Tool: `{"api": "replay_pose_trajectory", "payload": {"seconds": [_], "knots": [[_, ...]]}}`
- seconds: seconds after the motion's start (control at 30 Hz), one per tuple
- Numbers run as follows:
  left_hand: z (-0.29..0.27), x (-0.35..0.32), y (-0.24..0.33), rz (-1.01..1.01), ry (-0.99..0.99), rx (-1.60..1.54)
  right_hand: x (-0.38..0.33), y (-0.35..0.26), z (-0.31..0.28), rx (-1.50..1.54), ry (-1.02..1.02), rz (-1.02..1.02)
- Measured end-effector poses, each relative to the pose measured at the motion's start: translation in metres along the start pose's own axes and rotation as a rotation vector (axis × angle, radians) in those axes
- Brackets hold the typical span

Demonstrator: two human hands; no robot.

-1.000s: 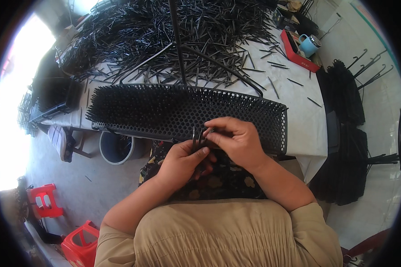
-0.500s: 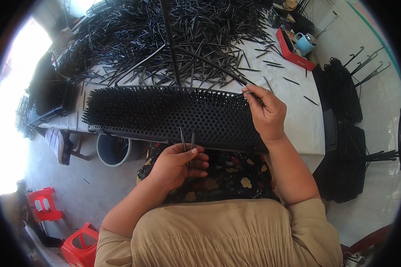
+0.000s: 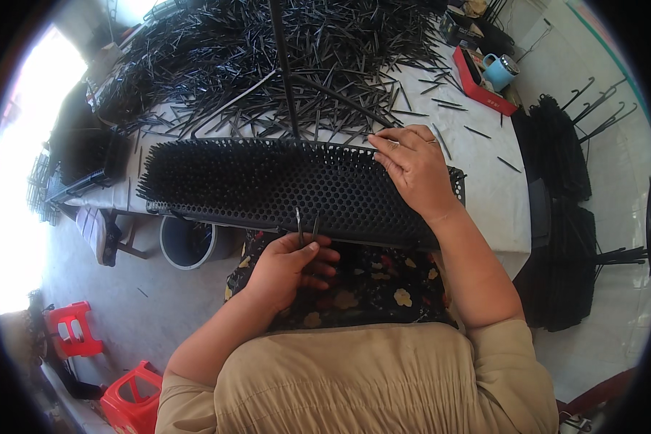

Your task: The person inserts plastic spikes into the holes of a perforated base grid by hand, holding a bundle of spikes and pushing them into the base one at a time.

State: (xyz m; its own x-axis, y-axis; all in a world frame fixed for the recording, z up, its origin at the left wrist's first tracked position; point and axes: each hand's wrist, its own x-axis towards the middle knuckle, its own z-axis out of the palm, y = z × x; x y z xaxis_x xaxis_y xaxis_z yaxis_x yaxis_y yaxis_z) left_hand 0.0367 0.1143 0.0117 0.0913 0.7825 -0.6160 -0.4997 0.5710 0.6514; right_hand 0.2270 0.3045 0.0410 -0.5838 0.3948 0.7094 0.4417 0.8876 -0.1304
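A long black tray (image 3: 354,194) with a honeycomb of holes lies across the table's near edge, tilted toward me. Its left part bristles with upright black sticks (image 3: 202,171), while holes show bare in the middle and right. Below the near rim, my left hand (image 3: 288,266) is closed on thin black pointed sticks (image 3: 299,223), two of them poking up between thumb and fingers. At the tray's far right edge, my right hand (image 3: 418,172) makes a pinch over the holes. Whatever its fingertips hold is too small to make out.
A big heap of loose black sticks (image 3: 267,65) covers the far table. A thin black metal frame (image 3: 288,94) rises behind the tray. At far right stand a red box (image 3: 481,90) and a blue mug (image 3: 500,71). A bucket (image 3: 189,242) and red stools (image 3: 132,394) are on the floor.
My right hand has shifted left along the tray's far edge, uncovering its right end. My left hand stays in place with its sticks.
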Motion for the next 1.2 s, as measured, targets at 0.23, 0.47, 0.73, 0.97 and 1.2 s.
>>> {"api": "replay_pose_trajectory", "payload": {"seconds": [0.23, 0.47, 0.73, 0.97, 1.2], "knots": [[0.0, -0.001, -0.004, 0.195, -0.084, 0.042, -0.009, -0.063, 0.001, 0.567, -0.079, 0.424], [-0.003, -0.008, 0.006, 0.114, -0.232, 0.135, 0.0, -0.079, 0.007, 1.124, -0.547, 0.663], [-0.019, -0.006, 0.006, 0.029, -0.072, 0.195, 0.028, -0.055, 0.035, 0.517, 0.155, 0.222], [-0.022, -0.004, 0.007, 0.015, -0.093, 0.203, 0.038, -0.052, 0.05, 0.411, 0.111, 0.101], [-0.024, -0.003, 0.009, 0.014, -0.087, 0.191, 0.045, -0.054, 0.058, 0.38, 0.08, 0.019]]}}
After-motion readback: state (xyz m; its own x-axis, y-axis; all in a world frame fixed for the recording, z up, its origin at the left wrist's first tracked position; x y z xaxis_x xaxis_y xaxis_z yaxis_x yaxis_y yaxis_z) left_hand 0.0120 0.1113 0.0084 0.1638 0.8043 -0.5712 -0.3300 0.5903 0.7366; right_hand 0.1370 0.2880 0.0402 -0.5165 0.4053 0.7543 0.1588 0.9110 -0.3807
